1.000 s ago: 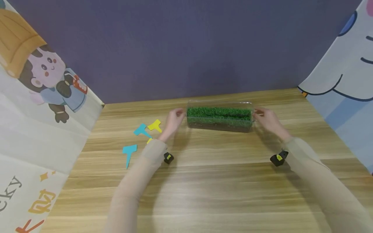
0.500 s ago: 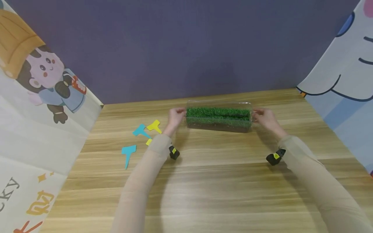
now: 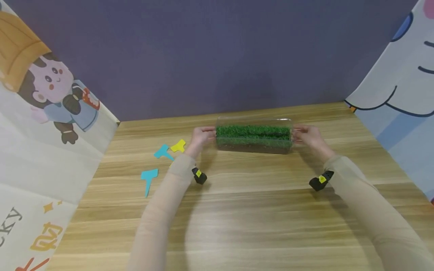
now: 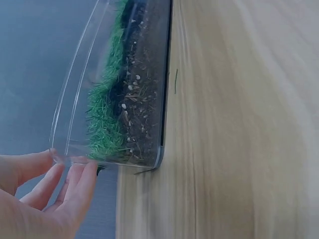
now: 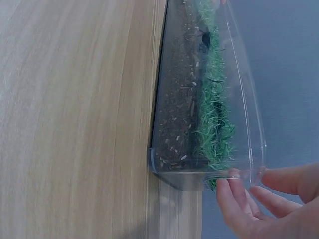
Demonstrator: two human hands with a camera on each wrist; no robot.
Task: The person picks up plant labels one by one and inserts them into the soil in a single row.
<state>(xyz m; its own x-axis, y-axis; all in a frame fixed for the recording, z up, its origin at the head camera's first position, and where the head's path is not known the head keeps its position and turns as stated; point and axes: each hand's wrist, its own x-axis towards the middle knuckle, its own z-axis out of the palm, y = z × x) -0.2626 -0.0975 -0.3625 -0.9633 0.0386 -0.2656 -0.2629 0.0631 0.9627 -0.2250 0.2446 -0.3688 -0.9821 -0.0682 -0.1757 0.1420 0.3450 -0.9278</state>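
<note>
While the left hand [image 3: 200, 135] grips one end of a clear box [image 3: 254, 121], fingers and thumb bent onto the end wall by the rim, the right hand [image 3: 310, 136] has hold of the opposite end in much the same way. Between them the box sits upright on the table [image 3: 251, 218], lengthwise to the wall [image 3: 203, 56], near the far edge. I can see green grass [image 3: 252, 130] along its top and, through the side, dark soil [image 4: 142, 94] flecked with pale bits. Pale sleeves cover the arms, a small black camera [image 3: 199, 176] at the left wrist and another at the right. Beside the left forearm lie two blue tags [image 3: 149, 177] and a yellow tag [image 3: 178, 145]. Farther out, cartoon panels [image 3: 27, 150] stand on both sides, and the wall behind is plain purple-grey.
</note>
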